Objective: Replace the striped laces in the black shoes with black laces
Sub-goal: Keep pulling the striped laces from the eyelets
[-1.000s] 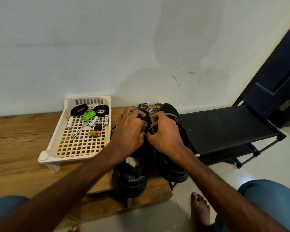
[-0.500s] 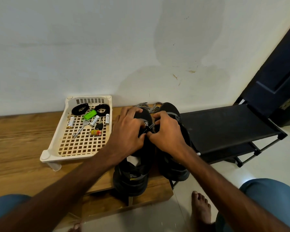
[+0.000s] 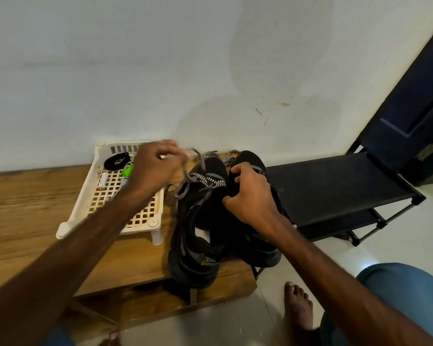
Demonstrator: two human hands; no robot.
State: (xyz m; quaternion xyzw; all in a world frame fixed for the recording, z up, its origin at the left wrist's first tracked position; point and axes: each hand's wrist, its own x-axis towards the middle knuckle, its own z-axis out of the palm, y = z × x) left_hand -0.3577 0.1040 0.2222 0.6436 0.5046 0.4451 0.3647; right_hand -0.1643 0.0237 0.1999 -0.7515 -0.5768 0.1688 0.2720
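On the wooden surface, a white slotted tray holds a coiled black lace. Above its far right corner the blurred left hand has its grip closed on the striped lace, which runs down to the left of 2 black shoes just beside the tray. The right hand clamps its grip on their uppers.

Left hand holds striped lace above tray; right hand grips black shoes.
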